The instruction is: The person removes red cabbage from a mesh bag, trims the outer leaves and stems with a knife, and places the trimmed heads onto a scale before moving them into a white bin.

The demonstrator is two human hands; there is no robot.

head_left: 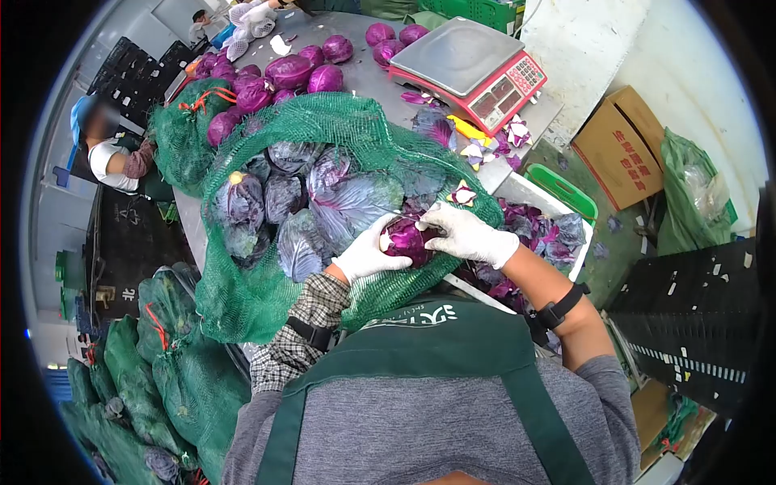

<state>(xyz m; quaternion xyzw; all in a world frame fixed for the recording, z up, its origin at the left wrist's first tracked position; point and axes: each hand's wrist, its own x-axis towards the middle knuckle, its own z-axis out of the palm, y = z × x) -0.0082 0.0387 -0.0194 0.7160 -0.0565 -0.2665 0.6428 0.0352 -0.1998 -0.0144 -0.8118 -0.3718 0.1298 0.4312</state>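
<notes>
A shiny red cabbage (411, 242) is held between my two white-gloved hands, close to my apron. My left hand (368, 252) curls round its left side, thumb along the lower edge. On its upper right, my right hand (467, 233) presses its fingertips against the leaves; whether they pinch a leaf I cannot make out. Beneath and beyond my hands lies an opened green mesh sack (242, 295), with several dull, unpeeled cabbages (241, 202) and large loose outer leaves (356, 202) inside it.
Several peeled cabbages (289, 73) lie at the table's far side. A red scale (485, 77) and a yellow-handled knife (471, 129) are at the upper right. A white bin (575, 263) of leaf scraps stands right. Full mesh sacks (190, 380) lean at left; a person (113, 153) is beyond.
</notes>
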